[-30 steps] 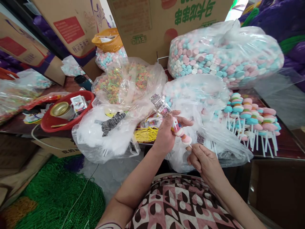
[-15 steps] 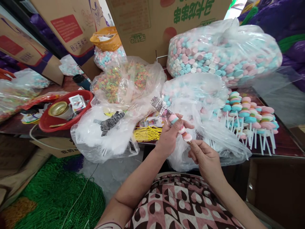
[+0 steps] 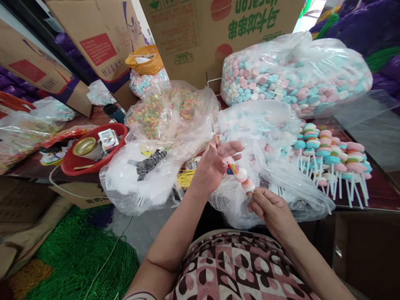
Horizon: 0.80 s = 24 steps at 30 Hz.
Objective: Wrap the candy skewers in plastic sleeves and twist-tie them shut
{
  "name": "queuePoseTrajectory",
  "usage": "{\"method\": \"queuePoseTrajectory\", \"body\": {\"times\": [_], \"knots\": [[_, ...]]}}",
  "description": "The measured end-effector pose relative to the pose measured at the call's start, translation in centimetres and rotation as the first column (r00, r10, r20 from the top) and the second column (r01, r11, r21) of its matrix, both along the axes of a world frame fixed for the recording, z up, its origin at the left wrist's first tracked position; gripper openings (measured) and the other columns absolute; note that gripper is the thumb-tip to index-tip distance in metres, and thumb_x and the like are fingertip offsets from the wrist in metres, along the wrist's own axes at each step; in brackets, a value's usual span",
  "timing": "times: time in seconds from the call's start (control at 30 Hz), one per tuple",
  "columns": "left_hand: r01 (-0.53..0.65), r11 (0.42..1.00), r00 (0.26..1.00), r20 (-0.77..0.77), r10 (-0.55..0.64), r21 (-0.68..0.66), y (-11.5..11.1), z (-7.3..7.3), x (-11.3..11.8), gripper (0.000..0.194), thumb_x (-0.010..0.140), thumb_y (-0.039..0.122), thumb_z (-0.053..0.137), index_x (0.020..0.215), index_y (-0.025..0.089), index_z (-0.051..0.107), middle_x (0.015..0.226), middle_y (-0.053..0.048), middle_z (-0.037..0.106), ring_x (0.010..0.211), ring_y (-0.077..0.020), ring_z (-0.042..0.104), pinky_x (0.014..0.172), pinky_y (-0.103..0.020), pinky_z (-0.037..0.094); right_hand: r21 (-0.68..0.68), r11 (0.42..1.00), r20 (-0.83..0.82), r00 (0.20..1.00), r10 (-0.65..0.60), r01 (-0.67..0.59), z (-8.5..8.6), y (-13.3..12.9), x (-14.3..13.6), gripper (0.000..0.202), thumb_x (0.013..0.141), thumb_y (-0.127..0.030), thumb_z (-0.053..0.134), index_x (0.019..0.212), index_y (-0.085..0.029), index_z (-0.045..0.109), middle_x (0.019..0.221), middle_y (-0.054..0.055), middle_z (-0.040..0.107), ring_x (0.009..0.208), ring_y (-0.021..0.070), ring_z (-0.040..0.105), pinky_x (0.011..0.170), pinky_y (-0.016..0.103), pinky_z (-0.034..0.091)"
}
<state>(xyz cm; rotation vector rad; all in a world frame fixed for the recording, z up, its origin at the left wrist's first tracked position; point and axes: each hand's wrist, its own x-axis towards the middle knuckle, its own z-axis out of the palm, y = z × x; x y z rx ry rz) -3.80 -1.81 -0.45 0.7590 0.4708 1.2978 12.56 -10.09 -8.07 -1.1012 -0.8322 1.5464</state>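
A candy skewer (image 3: pixel 241 175) of pink, white and orange pieces, partly in a printed clear wrapper, slants in front of me. My right hand (image 3: pixel 265 202) pinches its lower end between thumb and fingers. Beside its upper part, my left hand (image 3: pixel 215 164) has its fingers spread; the palm hides part of the wrapper. Yellow twist ties (image 3: pixel 186 179) lie left of my left hand. Finished-looking candy skewers (image 3: pixel 331 156) with white sticks are piled at the right. A plastic bag of pink and blue candy (image 3: pixel 256 121) sits just beyond my hands.
A large candy bag (image 3: pixel 293 75) stands behind, against a cardboard box (image 3: pixel 200 37). Left are a bag of colourful gummies (image 3: pixel 165 110), a white bag (image 3: pixel 125 175) with grey striped ties (image 3: pixel 151 161) and a red basin (image 3: pixel 93 164). Green strands (image 3: pixel 84 254) cover the floor.
My left hand has opened from its grip around the skewer and its fingers have spread. The wrapper's printed part now shows beside the upper candies. My right hand still pinches the lower end.
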Motion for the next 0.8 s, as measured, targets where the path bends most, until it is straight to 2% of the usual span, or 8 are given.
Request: {"method": "queuePoseTrajectory", "body": {"times": [0.1,0.23,0.33,0.5,0.63,0.73,0.8], "knots": [[-0.007,1.0,1.0,0.025,0.007,-0.023,0.4,-0.4,0.0,0.031,0.086,0.043,0.066,0.109,0.022,0.065,0.094,-0.004,0.077,0.1,-0.023,0.072,0.095,-0.042,0.053,-0.036,0.999,0.002,0.999,0.036,-0.036,0.4,-0.2,0.0,0.038,0.079,-0.054,0.073,0.081,-0.017,0.071,0.042,-0.01,0.035,0.044,0.0075,0.032,0.057,0.028,0.041],[-0.094,0.992,0.988,0.111,0.103,-0.079,0.3,-1.2,0.7,0.009,0.087,0.03,0.066,0.091,0.023,0.069,0.089,-0.001,0.077,0.093,-0.019,0.073,0.094,-0.04,0.054,-0.059,0.997,-0.016,0.999,-0.051,0.05,0.8,-0.1,0.0,0.037,0.075,-0.053,0.077,0.085,-0.018,0.071,0.047,-0.009,0.034,0.046,0.0081,0.03,0.053,0.027,0.037],[-0.157,0.969,0.964,0.186,0.192,-0.189,0.0,-1.9,1.4,0.005,0.086,0.024,0.067,0.088,0.02,0.07,0.09,-0.001,0.076,0.093,-0.0156,0.072,0.096,-0.036,0.053,-0.043,0.993,0.008,0.994,-0.11,0.11,0.8,0.1,0.0,0.036,0.071,-0.05,0.081,0.086,-0.019,0.071,0.049,-0.009,0.036,0.047,0.009,0.033,0.052,0.027,0.036],[-0.223,0.925,0.941,0.178,0.286,-0.307,-0.4,-2.4,1.8,0.005,0.086,0.02,0.066,0.083,0.018,0.069,0.091,0.0,0.075,0.096,-0.0147,0.071,0.1,-0.035,0.051,-0.033,0.997,0.071,0.995,-0.067,0.07,0.5,-0.1,0.1,0.035,0.079,-0.053,0.072,0.083,-0.019,0.07,0.043,-0.01,0.032,0.043,0.0082,0.029,0.051,0.026,0.036],[-0.231,0.912,0.939,0.169,0.3,-0.338,-0.4,-2.4,1.7,0.006,0.088,0.024,0.065,0.087,0.02,0.068,0.091,0.0,0.076,0.092,-0.0154,0.072,0.095,-0.034,0.054,0.013,1.0,0.242,0.97,-0.02,0.018,0.5,-0.3,0.3,0.038,0.086,-0.057,0.063,0.084,-0.019,0.07,0.042,-0.009,0.033,0.042,0.0088,0.031,0.048,0.025,0.034],[-0.201,0.923,0.945,0.183,0.271,-0.328,-0.5,-2.6,1.8,0.008,0.089,0.027,0.064,0.092,0.021,0.067,0.088,0.0,0.075,0.091,-0.0165,0.073,0.092,-0.035,0.055,0.089,0.996,0.414,0.91,-0.012,-0.027,0.4,-0.4,0.5,0.038,0.088,-0.056,0.06,0.087,-0.019,0.069,0.046,-0.006,0.043,0.043,0.0097,0.035,0.044,0.025,0.029],[-0.191,0.93,0.952,0.173,0.254,-0.315,-0.5,-2.8,2.0,0.009,0.09,0.028,0.063,0.096,0.022,0.067,0.087,0.0,0.075,0.091,-0.0172,0.073,0.091,-0.035,0.055,0.131,0.991,0.457,0.889,-0.037,-0.027,0.3,-0.4,0.5,0.036,0.087,-0.055,0.061,0.092,-0.02,0.069,0.05,-0.005,0.048,0.045,0.0102,0.038,0.044,0.025,0.03]]}}
